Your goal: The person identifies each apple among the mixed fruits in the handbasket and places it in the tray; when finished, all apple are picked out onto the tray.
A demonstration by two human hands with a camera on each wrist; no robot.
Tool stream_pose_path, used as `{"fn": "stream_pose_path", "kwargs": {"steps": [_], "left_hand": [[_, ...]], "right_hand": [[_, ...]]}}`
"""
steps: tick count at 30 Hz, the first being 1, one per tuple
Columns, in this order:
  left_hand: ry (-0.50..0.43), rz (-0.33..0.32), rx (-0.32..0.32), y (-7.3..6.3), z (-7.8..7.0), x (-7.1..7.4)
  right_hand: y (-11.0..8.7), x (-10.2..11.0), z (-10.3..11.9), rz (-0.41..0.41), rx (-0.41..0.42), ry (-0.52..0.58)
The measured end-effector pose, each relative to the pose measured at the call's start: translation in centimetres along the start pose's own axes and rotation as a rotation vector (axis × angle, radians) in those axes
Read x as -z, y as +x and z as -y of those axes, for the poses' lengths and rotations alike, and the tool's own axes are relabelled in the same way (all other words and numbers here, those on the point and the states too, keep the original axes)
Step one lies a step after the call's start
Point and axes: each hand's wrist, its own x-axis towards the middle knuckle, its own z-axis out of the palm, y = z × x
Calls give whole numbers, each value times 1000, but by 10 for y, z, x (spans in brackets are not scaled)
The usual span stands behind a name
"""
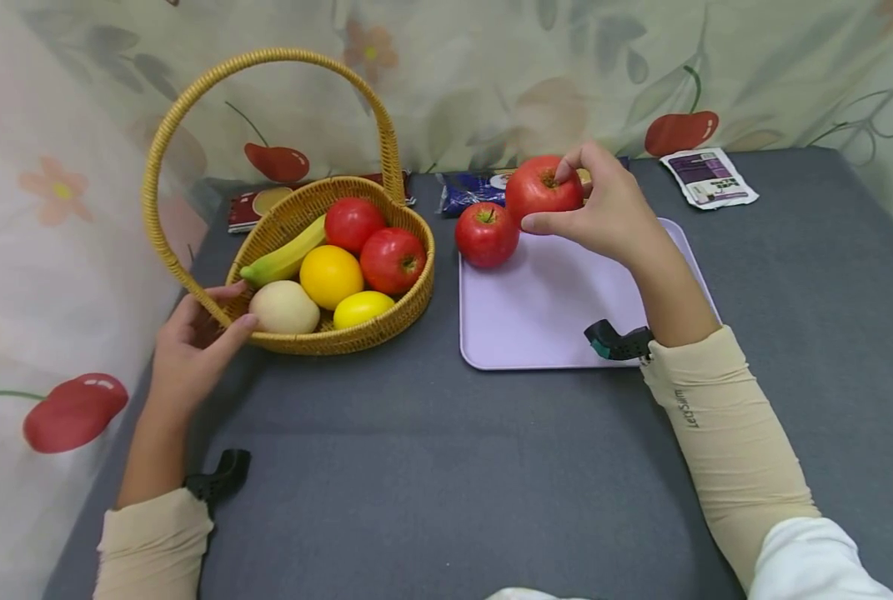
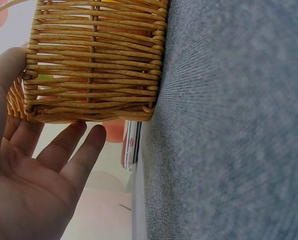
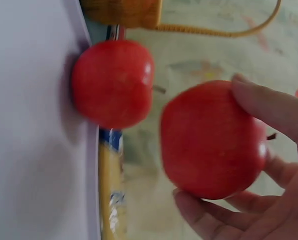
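Six fruits (image 1: 331, 277) lie in the wicker basket (image 1: 417, 306) that the left hand (image 1: 193, 343) grips, one apple (image 1: 486, 237) sits on the purple tray (image 1: 551, 325), and the right hand (image 1: 609, 210) pinches another apple (image 1: 538, 193) up beside it, not yet put down.

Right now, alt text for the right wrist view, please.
The person's right grip holds a red apple clear of a lilac tray. A second red apple rests on the tray; part of a wicker basket shows at the top.

The held apple (image 1: 538, 193) is red, the tray (image 1: 544, 308) lilac, the basket (image 1: 356, 337) golden-brown, the backdrop (image 1: 476, 67) flower-patterned.
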Motion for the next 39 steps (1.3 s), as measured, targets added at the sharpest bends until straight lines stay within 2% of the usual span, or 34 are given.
{"fn": "stream_pose_path", "kwargs": {"steps": [4, 9, 16, 19, 24, 31, 39], "left_hand": [[15, 2, 32, 0, -1, 0], [18, 1, 42, -1, -2, 1], [2, 2, 20, 0, -2, -1], [0, 2, 18, 1, -2, -1], [6, 0, 34, 0, -2, -1], [13, -12, 36, 0, -1, 0], [9, -5, 38, 1, 0, -1]], "right_hand": [[8, 2, -15, 69, -51, -76], [15, 0, -31, 122, -60, -117], [22, -7, -49, 114, -32, -118], [24, -10, -55, 114, -27, -155], [26, -14, -60, 116, -30, -198], [26, -15, -61, 109, -21, -169], [23, -12, -61, 144, -57, -158]]}}
